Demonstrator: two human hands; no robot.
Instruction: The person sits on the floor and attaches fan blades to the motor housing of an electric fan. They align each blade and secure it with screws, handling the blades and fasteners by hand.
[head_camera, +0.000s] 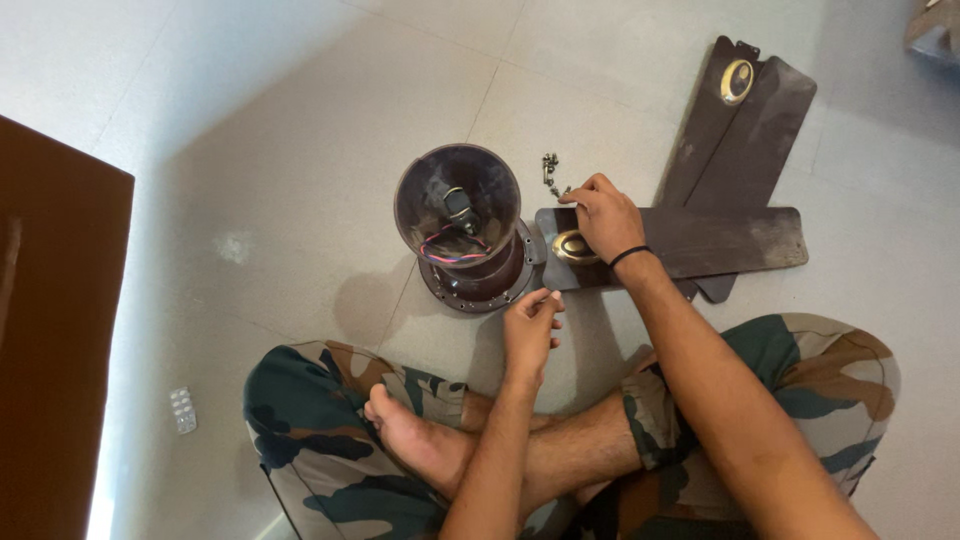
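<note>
A dark brown ceiling fan motor housing (462, 228) stands on the tiled floor with coloured wires inside its open cup. A brown fan blade (715, 240) lies to its right, its gold-trimmed end against the motor's flange. My right hand (604, 214) rests on that blade end, fingers curled near a small pile of screws (551, 174). My left hand (531, 325) hovers just below the flange, fingertips pinched together; whether it holds a screw is too small to tell.
Two more brown blades (745, 110) lie stacked at the back right. A blister pack of tablets (183, 409) lies on the floor at left. A dark wooden piece of furniture (50, 330) fills the left edge. My crossed legs in camouflage trousers (320, 400) sit in front.
</note>
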